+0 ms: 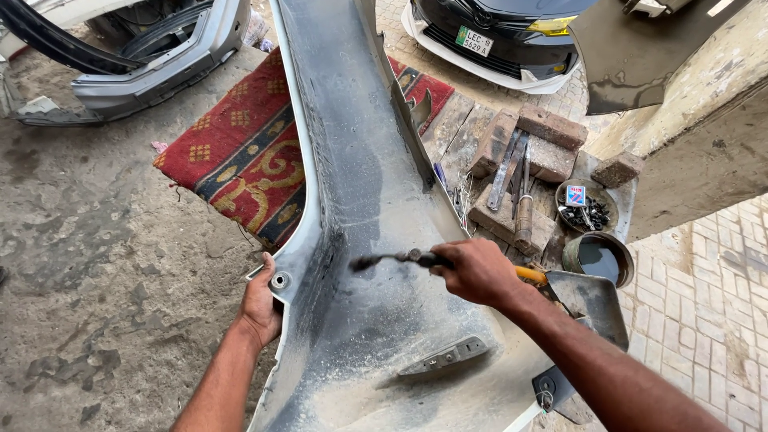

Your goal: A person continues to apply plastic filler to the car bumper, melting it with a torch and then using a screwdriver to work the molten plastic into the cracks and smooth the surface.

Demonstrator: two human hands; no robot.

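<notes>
A large grey car bumper (360,200) lies inside-up across the middle of the view, dusty and pale, running from the top edge down to the bottom. It rests partly on a red patterned rug (240,152) spread over the concrete ground (96,264). At the top left sits another grey bumper part (160,64); at the top right is the front of a dark car (496,32). To the right of the bumper, bricks (528,140) and wooden planks hold flat metal tools and a wooden-handled tool (524,216). Beside them stand a round tin of dark liquid (598,258) and a shallow dish of small dark fasteners (588,210).

The person's left hand (260,308) grips the bumper's left edge, fingers curled under it, thumb on top near a round hole. The right hand (478,270) is clenched around a yellow-handled tool (416,258), whose dark blurred tip hovers over the bumper's inner surface, near its middle.
</notes>
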